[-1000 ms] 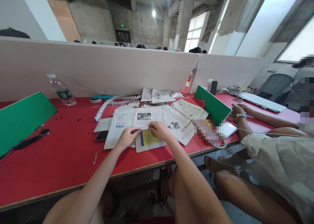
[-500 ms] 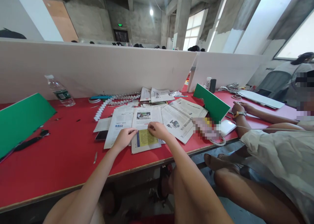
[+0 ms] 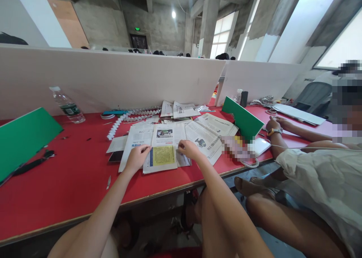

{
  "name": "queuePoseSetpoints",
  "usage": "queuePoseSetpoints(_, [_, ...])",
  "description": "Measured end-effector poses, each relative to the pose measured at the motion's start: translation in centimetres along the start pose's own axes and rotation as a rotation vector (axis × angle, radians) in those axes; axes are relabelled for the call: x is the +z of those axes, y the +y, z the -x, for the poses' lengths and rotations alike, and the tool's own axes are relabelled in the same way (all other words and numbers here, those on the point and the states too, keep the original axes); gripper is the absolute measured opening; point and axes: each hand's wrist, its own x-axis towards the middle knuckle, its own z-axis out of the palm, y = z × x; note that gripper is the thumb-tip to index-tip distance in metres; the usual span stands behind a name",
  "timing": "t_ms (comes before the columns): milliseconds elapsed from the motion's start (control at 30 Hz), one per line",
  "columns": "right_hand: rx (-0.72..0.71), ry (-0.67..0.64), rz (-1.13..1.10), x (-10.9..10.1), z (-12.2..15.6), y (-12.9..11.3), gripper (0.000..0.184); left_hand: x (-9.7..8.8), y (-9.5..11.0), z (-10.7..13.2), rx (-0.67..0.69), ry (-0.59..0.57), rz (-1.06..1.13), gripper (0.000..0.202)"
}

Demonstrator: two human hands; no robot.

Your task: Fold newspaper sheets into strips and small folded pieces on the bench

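A folded newspaper sheet (image 3: 162, 157) with a yellow printed block lies on the red table (image 3: 70, 178) in front of me. My left hand (image 3: 137, 158) rests on its left edge, fingers curled and pinching the paper at the top. My right hand (image 3: 189, 149) holds the sheet's right edge, fingers bent down onto the paper. More newspaper pages (image 3: 207, 135) are spread behind and to the right of it.
A water bottle (image 3: 66, 105) stands at the back left by the white partition (image 3: 113, 80). Green boards (image 3: 24, 137) (image 3: 243, 118) lean at left and right. A folded paper chain (image 3: 127, 118) lies behind. A person (image 3: 311, 167) sits at my right, arm on the table.
My hands have spread apart along the folded sheet, uncovering the yellow block; the sheet has shifted slightly left and the right hand has moved to its right edge.
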Motion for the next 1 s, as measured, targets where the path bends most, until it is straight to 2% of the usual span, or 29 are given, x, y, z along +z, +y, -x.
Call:
queuePoseSetpoints(100, [0.022, 0.027, -0.001, -0.6, 0.2, 0.7, 0.018, 0.1, 0.1, 0.0, 0.006, -0.007, -0.001, 0.034])
queuePoseSetpoints(200, [0.099, 0.121, -0.012, -3.1, 1.1, 3.2, 0.027, 0.2, 0.2, 0.1, -0.003, -0.015, 0.003, 0.037])
queuePoseSetpoints(300, [0.411, 0.347, -0.060, -7.1, 3.3, 7.8, 0.034, 0.2, 0.1, -0.1, -0.032, -0.005, -0.010, 0.038])
queuePoseSetpoints(367, [0.674, 0.365, 0.049, -9.6, 5.0, 11.0, 0.042, 0.2, 0.1, -0.2, -0.034, -0.005, -0.022, 0.038])
queuePoseSetpoints(400, [0.766, 0.330, 0.128, -10.6, 5.8, 12.4, 0.052, 0.3, 0.1, -0.2, -0.031, -0.005, -0.026, 0.037])
queuePoseSetpoints(467, [0.863, 0.190, 0.220, -11.8, 6.7, 14.5, 0.076, 0.5, 0.1, -0.2, -0.023, -0.005, -0.026, 0.036])
queuePoseSetpoints(533, [0.892, 0.014, 0.209, -12.1, 6.8, 15.6, 0.093, 0.7, 0.1, -0.2, -0.014, -0.003, -0.021, 0.035])
queuePoseSetpoints(600, [0.890, -0.101, 0.164, -11.9, 6.3, 16.2, 0.099, 1.0, 0.0, -0.1, -0.014, -0.003, -0.021, 0.035])
queuePoseSetpoints(800, [0.870, -0.214, 0.177, -11.5, 4.4, 17.3, 0.107, 1.1, -0.1, -0.2, -0.005, -0.018, -0.034, 0.035])
queuePoseSetpoints(1000, [0.878, -0.227, 0.150, -11.9, 4.1, 18.1, 0.110, 1.2, -0.1, -0.2, 0.003, -0.026, -0.073, 0.035])
